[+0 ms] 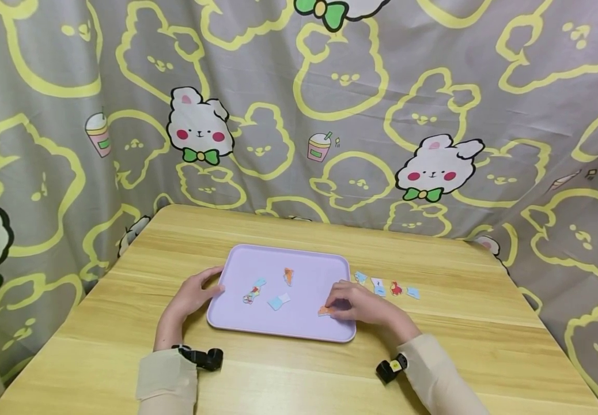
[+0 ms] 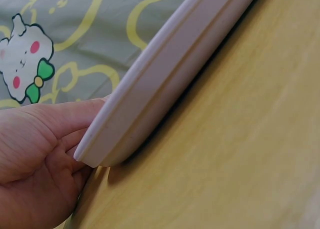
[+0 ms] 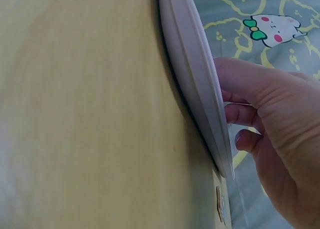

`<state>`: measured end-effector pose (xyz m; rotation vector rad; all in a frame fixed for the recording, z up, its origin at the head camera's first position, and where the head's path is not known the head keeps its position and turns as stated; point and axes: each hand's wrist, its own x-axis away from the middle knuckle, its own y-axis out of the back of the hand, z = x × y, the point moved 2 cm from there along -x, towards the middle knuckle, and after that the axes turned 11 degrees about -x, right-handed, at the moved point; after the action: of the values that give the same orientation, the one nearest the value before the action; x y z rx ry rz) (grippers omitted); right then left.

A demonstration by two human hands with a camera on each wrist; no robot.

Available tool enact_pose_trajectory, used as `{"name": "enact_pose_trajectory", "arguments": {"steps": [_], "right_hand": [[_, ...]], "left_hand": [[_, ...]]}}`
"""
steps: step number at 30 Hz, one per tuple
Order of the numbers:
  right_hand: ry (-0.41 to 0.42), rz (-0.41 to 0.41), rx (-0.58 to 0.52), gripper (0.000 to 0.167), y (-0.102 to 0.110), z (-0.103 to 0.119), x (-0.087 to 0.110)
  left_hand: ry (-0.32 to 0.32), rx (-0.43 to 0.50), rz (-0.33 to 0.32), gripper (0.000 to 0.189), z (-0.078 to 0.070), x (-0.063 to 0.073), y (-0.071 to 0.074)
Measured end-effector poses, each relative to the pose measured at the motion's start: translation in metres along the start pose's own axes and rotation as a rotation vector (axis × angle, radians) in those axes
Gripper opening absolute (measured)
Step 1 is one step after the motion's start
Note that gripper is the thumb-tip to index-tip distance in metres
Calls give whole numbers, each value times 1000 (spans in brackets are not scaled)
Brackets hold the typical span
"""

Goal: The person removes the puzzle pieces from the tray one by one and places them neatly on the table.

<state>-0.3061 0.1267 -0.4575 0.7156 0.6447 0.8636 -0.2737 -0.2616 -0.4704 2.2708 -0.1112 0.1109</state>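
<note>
A lilac tray [image 1: 304,259] lies on the wooden table. My left hand [image 1: 193,294] grips its left end, the thumb [image 2: 82,114] over the rim and the other fingers lower, partly hidden behind the edge. Over the tray's right end, my right hand [image 1: 356,302] pinches an orange puzzle piece [image 1: 325,311] close to the tray floor. In the right wrist view the tray wall [image 3: 192,74] hides those fingertips. Also in the tray are another orange piece [image 1: 288,275], a light-blue and white piece [image 1: 279,301] and a multicoloured cluster [image 1: 252,293] at the left.
Right of the tray, several loose pieces lie in a row on the table [image 1: 460,323], among them a red one [image 1: 396,288] and a light-blue one [image 1: 413,293]. A patterned grey curtain [image 1: 278,69] hangs behind the table and along both sides.
</note>
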Motion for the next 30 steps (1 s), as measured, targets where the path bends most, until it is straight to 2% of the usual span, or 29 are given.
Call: {"name": "enact_pose_trajectory", "arguments": {"steps": [3,11,21,30], "right_hand": [[0,-1,8,11,-1,1,0],[-33,46,42,26,-1,7,0],[-37,70,53,22,0,8,-3],[6,53,83,17,-1,12,-8]], "left_hand": [[-2,-5,-3,54,0,0,0],[2,-2,-5,54,0,0,0],[4,-3,-4,54,0,0,-1],[10,-3,-2,54,0,0,-1]]}}
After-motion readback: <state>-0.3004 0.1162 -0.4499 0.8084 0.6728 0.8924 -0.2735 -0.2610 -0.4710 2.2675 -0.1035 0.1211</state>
